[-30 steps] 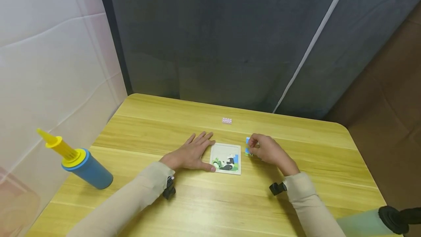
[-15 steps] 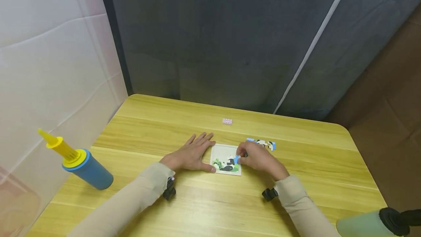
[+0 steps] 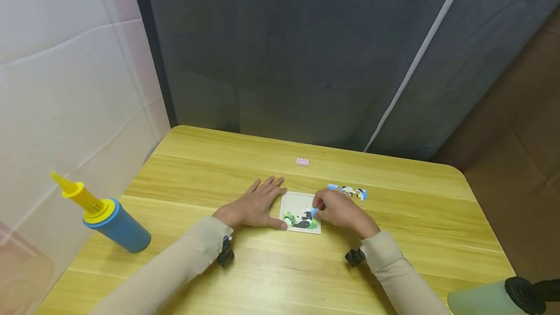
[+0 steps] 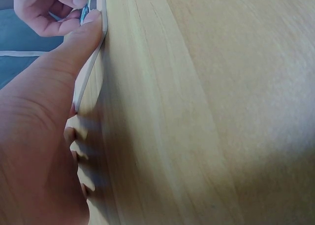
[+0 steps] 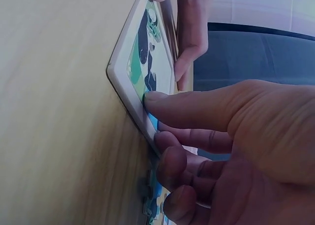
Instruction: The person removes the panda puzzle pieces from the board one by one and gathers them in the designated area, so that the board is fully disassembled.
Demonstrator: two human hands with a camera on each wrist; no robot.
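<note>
With the left hand (image 3: 252, 206) lying flat on the pale wooden desk (image 3: 218, 169), steadying the small white-framed square panda puzzle board (image 3: 296, 203), the right hand (image 3: 339, 210) pinches a small blue puzzle piece (image 3: 314, 212) at the board's right edge, seemingly mid-placement; next comes aligning and pressing it in.

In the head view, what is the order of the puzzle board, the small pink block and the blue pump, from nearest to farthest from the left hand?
From the left hand:
1. Puzzle board: touching it, just to its right.
2. Small pink block: farther back on the table, to the right.
3. Blue pump: far off at the table's left edge.
</note>
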